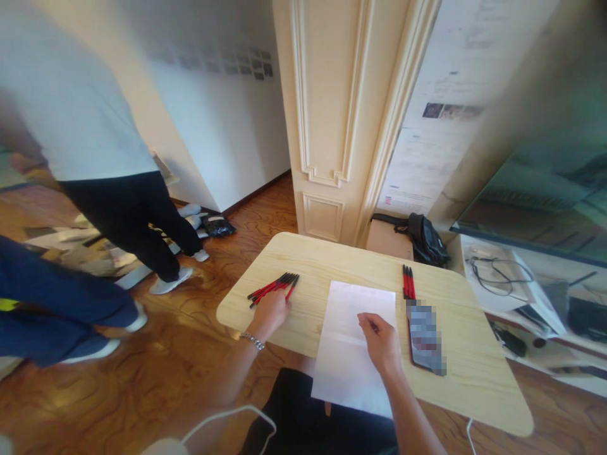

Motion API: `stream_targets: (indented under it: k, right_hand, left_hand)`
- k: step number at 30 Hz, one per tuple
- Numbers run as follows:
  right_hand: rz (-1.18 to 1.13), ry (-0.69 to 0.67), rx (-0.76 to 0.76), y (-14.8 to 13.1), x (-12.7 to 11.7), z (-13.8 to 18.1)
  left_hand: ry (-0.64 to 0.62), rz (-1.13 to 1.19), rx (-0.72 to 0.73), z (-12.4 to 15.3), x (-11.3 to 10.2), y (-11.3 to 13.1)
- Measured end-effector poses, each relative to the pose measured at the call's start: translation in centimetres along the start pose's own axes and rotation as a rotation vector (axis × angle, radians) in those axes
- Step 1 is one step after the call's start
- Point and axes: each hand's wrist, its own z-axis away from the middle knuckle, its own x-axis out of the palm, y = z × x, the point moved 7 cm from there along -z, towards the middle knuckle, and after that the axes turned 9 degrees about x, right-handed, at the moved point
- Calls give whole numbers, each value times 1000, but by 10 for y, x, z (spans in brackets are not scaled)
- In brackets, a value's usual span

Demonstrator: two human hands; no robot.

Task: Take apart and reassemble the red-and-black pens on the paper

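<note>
My left hand is at a loose pile of red and black pens on the left part of the table. Its fingertips are closed on one red pen, which points away from me at the pile's right edge. Above a white sheet of paper, my right hand is loosely curled, and no object sticks out of it. The paper hangs a little over the near table edge. To its right, several red pens lie side by side, just beyond a phone whose screen is blurred.
The light wooden table has rounded corners. A white cable crosses low in front. Two people stand at left, one in black trousers, near items on the floor. A black bag and a white shelf with cables are at right.
</note>
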Motion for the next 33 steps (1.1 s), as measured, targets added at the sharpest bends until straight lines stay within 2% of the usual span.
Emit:
stream_targets:
  k: [2,4,6,11,15,20,25,33]
  right_hand:
    - [-1,36,-12,5,-5,1]
    - [15,73,-25,9,-11,2]
    - [48,103,-42,10,-19,5]
    - [147,171,-79,7,-39,17]
    - [218,209,-77,14,-51,27]
    - [360,229,-136,24,-57,33]
    - [549,222,-277,23,-43,40]
    - [681,214,-186,31,-29,40]
  left_hand:
    - [-3,29,18,4,-2,10]
    - [5,117,44,11,0,31]
    - [29,216,87,20,4,60]
    - [-30,278,202,32,26,143]
    - [-95,216,209,32,42,178]
    - [-110,203,218,34,49,187]
    - [-83,306,233,37,43,184]
    - [15,415,249,48,35,162]
